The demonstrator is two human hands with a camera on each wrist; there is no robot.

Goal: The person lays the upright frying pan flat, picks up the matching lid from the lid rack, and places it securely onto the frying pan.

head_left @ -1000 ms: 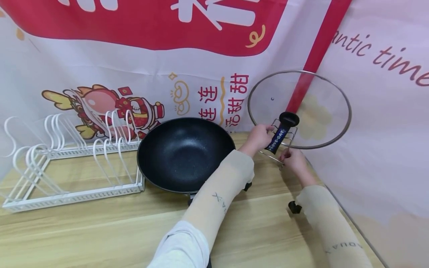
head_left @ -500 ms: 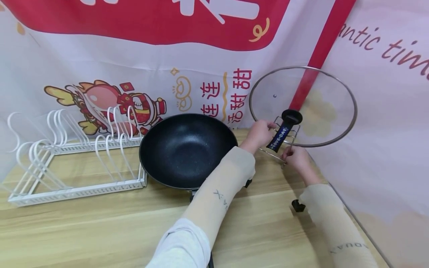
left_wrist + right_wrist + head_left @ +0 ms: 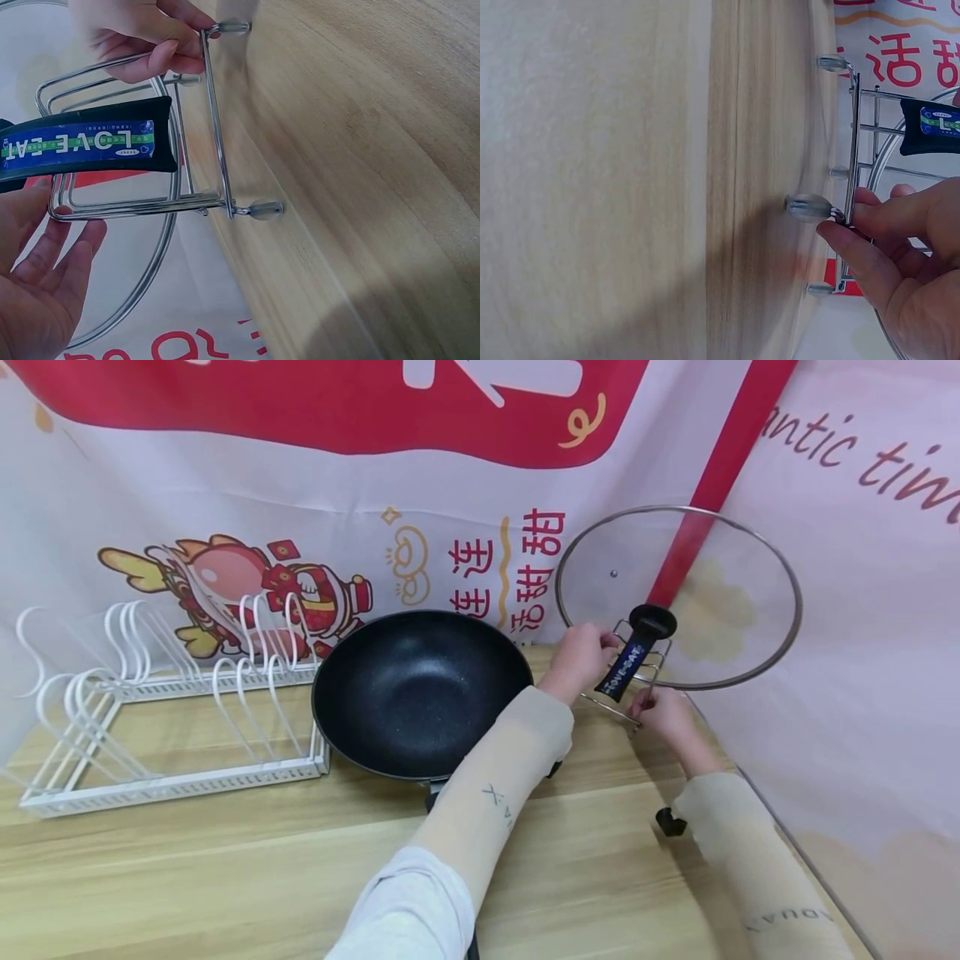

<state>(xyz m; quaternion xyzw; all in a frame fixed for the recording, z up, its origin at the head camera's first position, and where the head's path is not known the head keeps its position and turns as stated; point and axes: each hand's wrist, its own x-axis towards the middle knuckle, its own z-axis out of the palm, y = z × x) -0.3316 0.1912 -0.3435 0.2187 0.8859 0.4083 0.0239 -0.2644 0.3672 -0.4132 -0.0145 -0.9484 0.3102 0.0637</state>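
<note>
A clear glass lid (image 3: 720, 602) with a metal rim leans upright in a small metal wire lid rack (image 3: 214, 127) at the back right of the table. Its black handle (image 3: 633, 652), with a blue "LOVE EAT" label, faces me. My left hand (image 3: 579, 662) holds the rack's left side; in the left wrist view its fingers (image 3: 56, 255) bend against the side wires. With thumb and fingertips, my right hand (image 3: 907, 255) pinches the rack's front right corner, just above a clear rubber foot (image 3: 808, 208). The feet appear to stand on the wood.
A black wok (image 3: 420, 693) sits left of my left forearm, its handle partly hidden under that arm. Farther left stands a white rack (image 3: 172, 789) with curved wire dividers. Printed cloth walls (image 3: 420, 485) close off the back and right side of the wooden table (image 3: 247, 885).
The head view has shifted slightly, moving the scene a little up and to the right. Both hands keep their hold on the lid rack, and the lid stays in it.
</note>
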